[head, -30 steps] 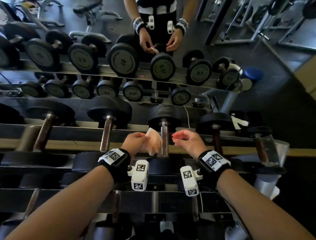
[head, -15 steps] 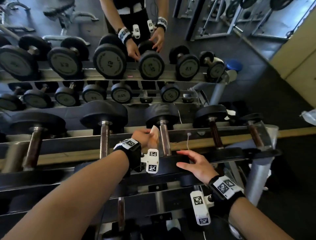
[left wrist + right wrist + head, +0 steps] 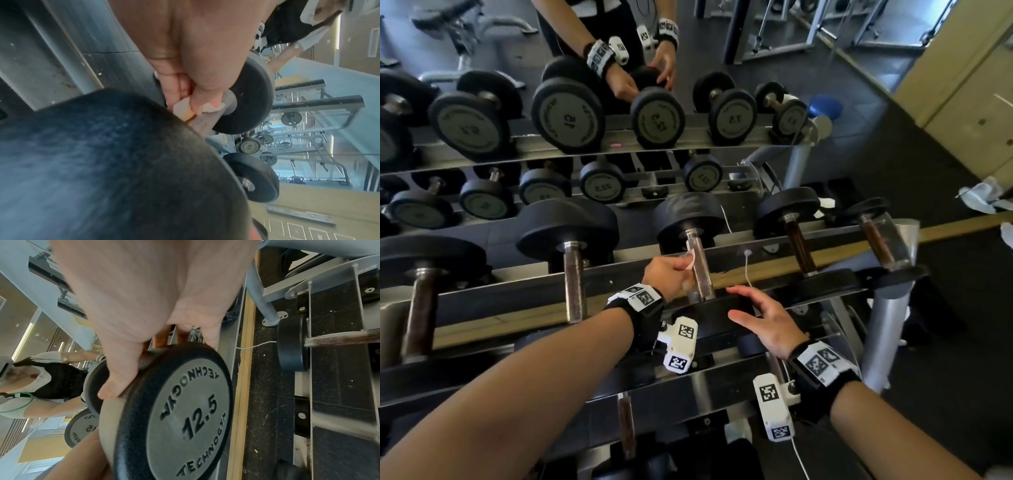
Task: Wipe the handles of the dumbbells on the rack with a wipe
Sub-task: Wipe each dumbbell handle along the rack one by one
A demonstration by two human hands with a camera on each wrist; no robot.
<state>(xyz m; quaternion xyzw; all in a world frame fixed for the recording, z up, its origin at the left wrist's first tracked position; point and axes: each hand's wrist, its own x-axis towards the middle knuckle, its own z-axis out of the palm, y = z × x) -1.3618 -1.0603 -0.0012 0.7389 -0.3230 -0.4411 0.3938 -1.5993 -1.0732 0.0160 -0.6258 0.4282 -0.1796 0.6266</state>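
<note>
- Since a second ago my right hand (image 3: 767, 322) dropped onto the near head of the 12.5 dumbbell (image 3: 185, 415), fingers spread, steadying it.
- Left hand (image 3: 667, 274) pinches the wipe (image 3: 690, 261) against its handle (image 3: 702, 270) on the rack (image 3: 517, 294).
- Looks like wiping's starting.

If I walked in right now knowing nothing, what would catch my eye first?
Probably the left hand at the middle of the rack, pinching a white wipe against the handle of the 12.5 dumbbell. The right hand rests on that dumbbell's near head. Behind, a mirror doubles it all.
</note>
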